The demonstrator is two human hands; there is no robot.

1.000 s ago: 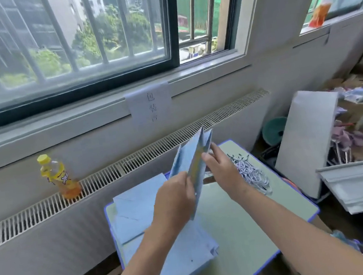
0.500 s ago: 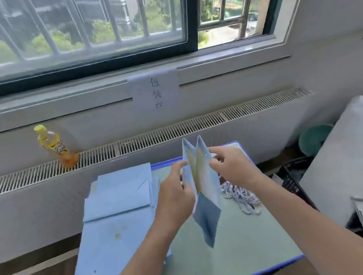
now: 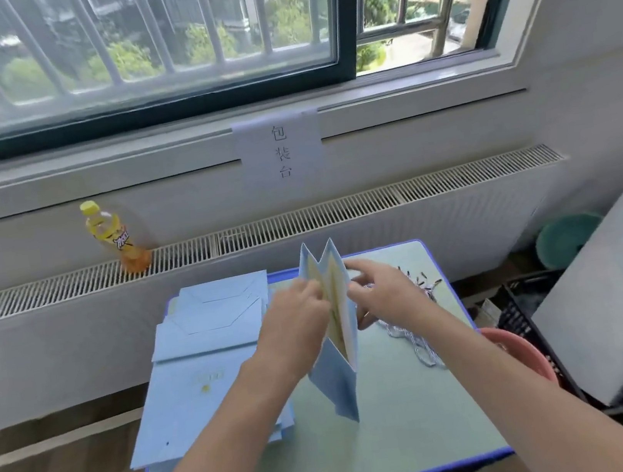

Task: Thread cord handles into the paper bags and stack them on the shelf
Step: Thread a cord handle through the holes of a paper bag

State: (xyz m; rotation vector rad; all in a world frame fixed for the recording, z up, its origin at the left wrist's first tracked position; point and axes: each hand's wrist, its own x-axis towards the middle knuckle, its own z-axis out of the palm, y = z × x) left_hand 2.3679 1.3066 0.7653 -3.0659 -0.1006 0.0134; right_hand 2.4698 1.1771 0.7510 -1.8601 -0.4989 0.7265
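Two bare hands over a pale green blue-edged table [image 3: 412, 435], stack of flat light blue paper bags [image 3: 209, 372] beside left hand [image 3: 296, 331], upright folded blue paper bag [image 3: 337, 353] pinched between both, right hand [image 3: 387, 297] half hiding tangled white cord handles [image 3: 416, 325], fingertips blurred.

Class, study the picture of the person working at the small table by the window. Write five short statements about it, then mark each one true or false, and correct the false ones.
1. Both hands hold the upright light blue paper bag. True: the left hand and right hand grip its sides.
2. The flat stack of light blue paper bags lies to the right of the held bag. False: it lies to the left.
3. The yellow-capped plastic drink bottle stands on the green table with the blue edge. False: it stands on the slatted white radiator grille.
4. The pile of white cord handles lies on the table behind the right hand. True.
5. The held bag lies flat. False: it stands upright.
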